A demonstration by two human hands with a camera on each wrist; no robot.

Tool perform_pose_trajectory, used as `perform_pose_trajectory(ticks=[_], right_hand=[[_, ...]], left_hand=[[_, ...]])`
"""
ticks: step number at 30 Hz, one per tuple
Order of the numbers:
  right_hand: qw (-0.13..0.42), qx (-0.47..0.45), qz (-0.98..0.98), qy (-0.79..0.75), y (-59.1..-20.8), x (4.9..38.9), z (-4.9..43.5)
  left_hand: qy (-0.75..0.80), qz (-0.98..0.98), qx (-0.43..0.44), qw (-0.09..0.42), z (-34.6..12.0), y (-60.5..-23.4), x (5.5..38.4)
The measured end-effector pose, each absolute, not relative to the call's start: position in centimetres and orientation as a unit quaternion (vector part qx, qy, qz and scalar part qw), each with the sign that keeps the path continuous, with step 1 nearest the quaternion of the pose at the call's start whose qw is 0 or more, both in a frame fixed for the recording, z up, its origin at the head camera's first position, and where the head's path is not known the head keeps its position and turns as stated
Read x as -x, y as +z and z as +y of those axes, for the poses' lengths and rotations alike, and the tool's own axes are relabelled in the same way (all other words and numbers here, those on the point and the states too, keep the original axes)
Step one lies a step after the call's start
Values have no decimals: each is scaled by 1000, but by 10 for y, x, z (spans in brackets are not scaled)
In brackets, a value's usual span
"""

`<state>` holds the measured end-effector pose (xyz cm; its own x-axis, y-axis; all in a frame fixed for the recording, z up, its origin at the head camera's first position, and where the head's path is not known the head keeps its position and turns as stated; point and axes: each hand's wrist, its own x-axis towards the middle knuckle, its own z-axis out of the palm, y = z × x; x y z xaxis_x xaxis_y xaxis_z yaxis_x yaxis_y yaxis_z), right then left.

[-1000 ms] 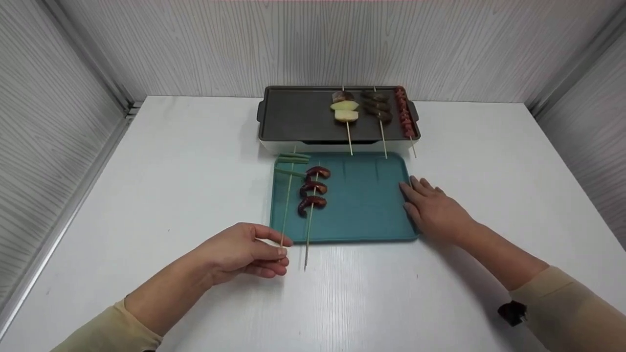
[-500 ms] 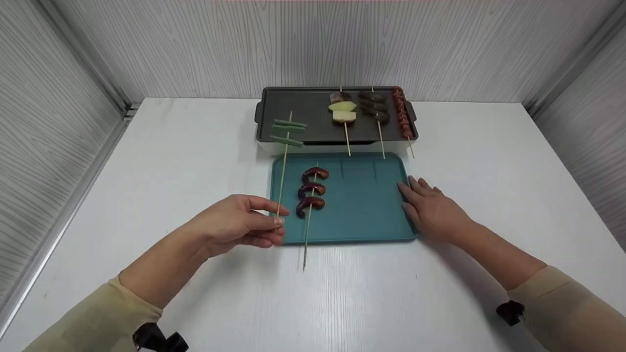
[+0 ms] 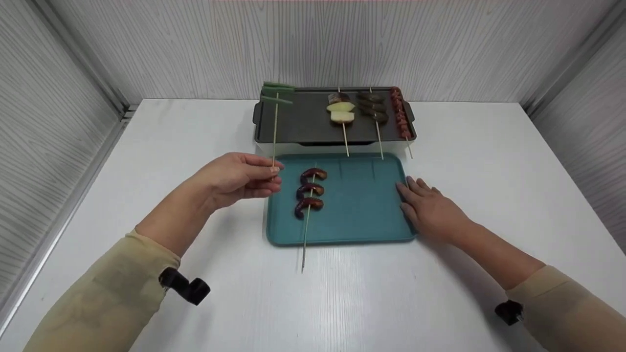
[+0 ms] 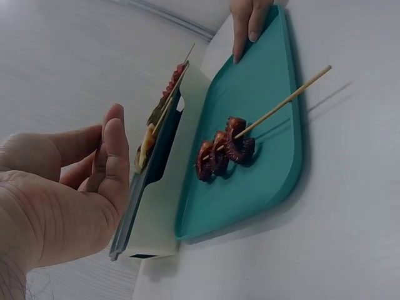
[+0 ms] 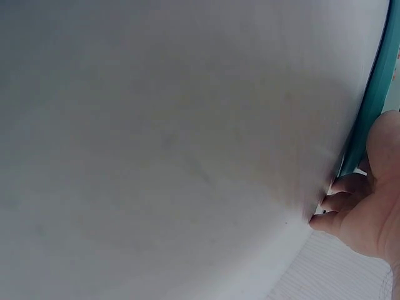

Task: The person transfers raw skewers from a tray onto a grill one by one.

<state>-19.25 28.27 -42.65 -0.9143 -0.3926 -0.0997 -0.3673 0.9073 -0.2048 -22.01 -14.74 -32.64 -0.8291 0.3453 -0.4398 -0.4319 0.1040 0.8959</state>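
My left hand [image 3: 239,177] pinches the lower end of a bamboo skewer threaded with green bean pieces [image 3: 278,94], whose tip end overlaps the left part of the black griddle [image 3: 303,117] in the head view. In the left wrist view the left hand [image 4: 81,181] hides that skewer. A teal tray [image 3: 362,215] lies in front of the griddle, carrying a skewer of dark red octopus tentacles [image 3: 310,189] whose stick juts past the front edge. My right hand [image 3: 433,210] rests at the tray's right edge with fingers extended; in the right wrist view its fingers touch the tray side [image 5: 369,119].
On the griddle's right half lie a skewer of pale yellow and brown pieces [image 3: 342,116], a skewer of dark brownish pieces [image 3: 374,105] and a red skewer [image 3: 401,115]. Their sticks overhang the front. A wood-grain wall [image 3: 313,44] stands behind.
My left hand has moved forward and slightly left, carrying the green bean skewer from above the tray to the griddle's left part. The right hand stays at the tray edge.
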Motion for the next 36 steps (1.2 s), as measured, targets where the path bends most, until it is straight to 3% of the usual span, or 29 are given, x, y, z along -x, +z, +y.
perform_pose_trajectory(ticks=[15,36], right_hand=[[67,200,973,-95,-426,192,283],[69,194,974,-95,-427,192,284]], left_hand=[[693,669,64,261,-151,-347,270],[699,666,78,247,-143,-366,287]])
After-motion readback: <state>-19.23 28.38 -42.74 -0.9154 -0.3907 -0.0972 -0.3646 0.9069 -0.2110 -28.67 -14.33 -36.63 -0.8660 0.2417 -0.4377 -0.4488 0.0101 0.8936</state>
